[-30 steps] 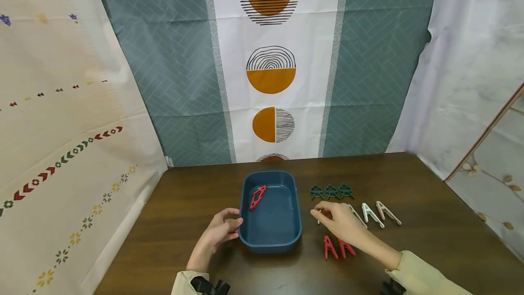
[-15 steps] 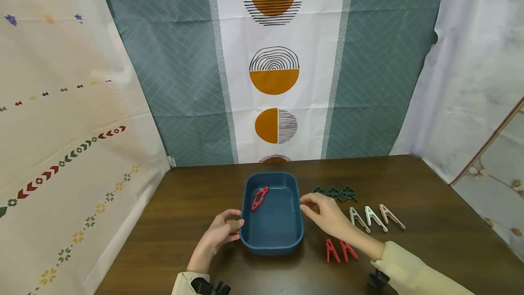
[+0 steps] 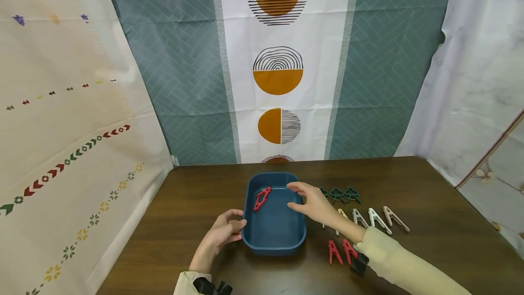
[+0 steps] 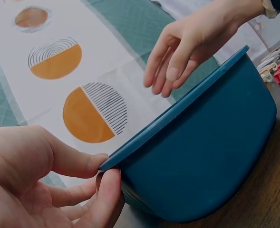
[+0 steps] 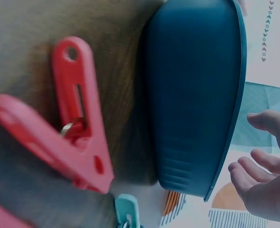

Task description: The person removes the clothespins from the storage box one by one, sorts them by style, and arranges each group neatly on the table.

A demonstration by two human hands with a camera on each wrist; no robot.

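Observation:
My left hand [image 3: 224, 231] pinches the left rim of a dark blue plastic bin [image 3: 275, 247] between thumb and fingers; the left wrist view shows this grip closely. A red clothespin [image 3: 262, 199] lies inside the bin, toward its back left. Over the bin's right side hovers my right hand [image 3: 313, 203], thumb and fingers apart, with nothing visible between them. Two more red clothespins [image 3: 334, 252] lie on the table to the right, near my right sleeve; one of them looks large in the right wrist view [image 5: 85, 118].
Right of the bin, a row of pale clothespins [image 3: 378, 220] lies on the brown table [image 3: 172, 222], partly hidden by my right forearm. Behind the row are several dark green clips [image 3: 337, 195]. Patterned cloths [image 3: 192, 81] hang around the table.
My right hand has moved left from beside the pale clothespins to over the bin, and its fingers have spread. My left hand stays on the rim. The head view has shifted slightly.

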